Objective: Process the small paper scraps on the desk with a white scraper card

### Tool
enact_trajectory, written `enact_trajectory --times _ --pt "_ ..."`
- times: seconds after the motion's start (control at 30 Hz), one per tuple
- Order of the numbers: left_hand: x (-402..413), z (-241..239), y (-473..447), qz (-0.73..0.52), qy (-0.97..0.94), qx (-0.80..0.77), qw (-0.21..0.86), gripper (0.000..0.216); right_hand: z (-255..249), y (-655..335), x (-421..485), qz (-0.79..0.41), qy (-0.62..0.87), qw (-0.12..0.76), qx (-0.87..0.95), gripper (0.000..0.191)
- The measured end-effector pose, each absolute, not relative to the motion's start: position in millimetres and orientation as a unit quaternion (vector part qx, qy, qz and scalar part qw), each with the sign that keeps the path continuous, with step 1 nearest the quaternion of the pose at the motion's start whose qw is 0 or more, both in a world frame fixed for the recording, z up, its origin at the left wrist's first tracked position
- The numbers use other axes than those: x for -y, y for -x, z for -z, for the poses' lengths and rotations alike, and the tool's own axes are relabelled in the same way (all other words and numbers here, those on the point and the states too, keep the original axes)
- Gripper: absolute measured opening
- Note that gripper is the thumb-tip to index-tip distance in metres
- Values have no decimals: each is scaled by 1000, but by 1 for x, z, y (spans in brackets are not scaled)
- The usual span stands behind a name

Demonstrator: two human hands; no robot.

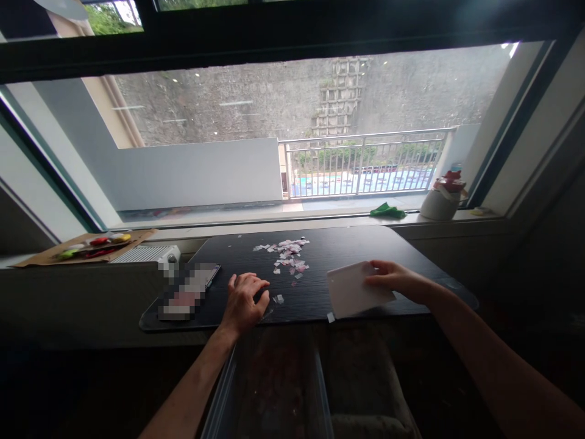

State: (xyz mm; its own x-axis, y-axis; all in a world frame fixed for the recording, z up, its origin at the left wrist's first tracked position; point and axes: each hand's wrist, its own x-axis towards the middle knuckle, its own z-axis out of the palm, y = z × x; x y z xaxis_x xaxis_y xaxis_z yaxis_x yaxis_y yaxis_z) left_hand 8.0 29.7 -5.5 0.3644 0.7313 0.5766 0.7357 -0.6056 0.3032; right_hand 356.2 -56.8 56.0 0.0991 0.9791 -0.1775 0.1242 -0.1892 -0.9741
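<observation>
"Starting below the near edge of the desk (356,247), what shows?"

"A clear tub (322,390), under the middle of that edge; its inside is too dark to make out. Right at the edge, a little right of centre, lies a single white scrap (331,317)."

"And the hands?"

"The left hand (244,299) is palm down near that same edge, left of centre — fingers loosely curled, thumb standing apart. I cannot tell whether it touches the desktop. A few pale bits (279,299) lie just beside its thumb."

"What has the right hand (393,277) got?"

"A pale square sheet (350,292), pinched between thumb and fingers at its far right corner. It is over the right half of the desk, close to the near edge; whether its underside rests there, I cannot tell."

"Further left?"

"A flat thing (187,296), pixelated, along the left edge."

"And beyond the hands?"

"A loose heap of paper scraps (289,249), white and pinkish, between the desk's middle and its far edge."

"Past that edge?"

"The window sill (274,223): brown paper (48,253) with coloured things (98,242) off to the left, a green cloth (387,211) just past the far right corner, then a white jug (439,204) with a red top. Outside — a metal railing (364,164) and a rough grey wall (256,103)."
</observation>
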Motion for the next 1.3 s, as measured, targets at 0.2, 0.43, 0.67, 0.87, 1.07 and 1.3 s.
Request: enact_trajectory --times 0.2,0.43,0.67,0.87,1.07,1.3 --pt "-30 5 -8 363 819 444 -17 20 -52 -354 56 -462 599 470 455 37" --pt "-32 7 -8 367 807 462 -18 20 -25 -321 32 -422 592 533 433 32" --pt "-35 11 -8 372 793 483 -7 22 -4 -271 6 -397 609 536 429 27" --pt "-37 12 -9 383 787 483 -16 20 -14 -252 3 -396 626 508 439 19" --pt "-37 12 -9 389 783 486 -23 19 -27 -246 8 -446 621 469 441 15" --pt "-37 12 -10 390 779 490 -28 20 -28 -247 16 -487 595 455 449 20"
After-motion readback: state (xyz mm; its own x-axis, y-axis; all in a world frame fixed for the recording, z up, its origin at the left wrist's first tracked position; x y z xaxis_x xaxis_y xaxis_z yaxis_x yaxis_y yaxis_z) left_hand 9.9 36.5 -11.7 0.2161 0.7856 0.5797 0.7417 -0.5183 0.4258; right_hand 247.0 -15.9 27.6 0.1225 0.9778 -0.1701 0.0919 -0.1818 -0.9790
